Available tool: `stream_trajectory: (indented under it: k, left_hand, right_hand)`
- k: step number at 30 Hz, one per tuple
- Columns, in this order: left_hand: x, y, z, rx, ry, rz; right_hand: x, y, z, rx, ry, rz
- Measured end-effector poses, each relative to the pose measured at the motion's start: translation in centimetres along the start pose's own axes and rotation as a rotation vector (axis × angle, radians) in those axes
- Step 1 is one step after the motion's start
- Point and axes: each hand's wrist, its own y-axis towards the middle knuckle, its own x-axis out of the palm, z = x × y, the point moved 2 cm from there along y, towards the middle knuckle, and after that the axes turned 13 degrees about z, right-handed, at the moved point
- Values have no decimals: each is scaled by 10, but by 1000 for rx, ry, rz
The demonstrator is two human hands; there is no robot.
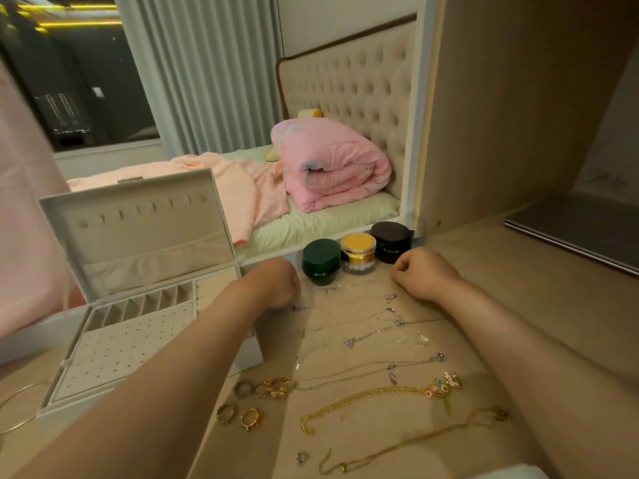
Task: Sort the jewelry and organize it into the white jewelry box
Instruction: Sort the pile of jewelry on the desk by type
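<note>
Sorting step, I judge; curled left hand (276,285) and right hand (424,275) seem to pinch a silver chain (330,289) between them; next, carry it leftward into the white jewelry box (148,233).

— Bench (518,288)?
— Pale beige, faint wood grain.
— Jewelry box (145,223)?
— White outside, cream lining, tray (114,344) dotted with rows of tiny holes.
— Jars?
— Dark green jar (321,259), yellow-gold jar (358,252) with clear base, near-black brown jar (390,240).
— Jewelry?
— Thin silver chains (366,335); gold chain (363,399) with pink, green and white charms (441,385); gold rings (276,387), one with orange-red.
— Behind?
— Pink quilt (332,160), mint-green sheet (311,223), cream button-tufted headboard (356,84).
</note>
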Motion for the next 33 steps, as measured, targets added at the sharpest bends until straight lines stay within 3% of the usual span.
stream_trajectory:
  k: [12, 22, 33]
  left_hand:
    - [-7, -22, 14, 77, 58, 85]
    - [8, -59, 30, 237, -20, -17]
    - [19, -48, 26, 223, -46, 7]
  right_hand:
    - [-20, -23, -9, -117, -73, -8]
    - [-36, -55, -11, -212, -117, -244]
    - [-22, -49, -14, -232, -128, -190]
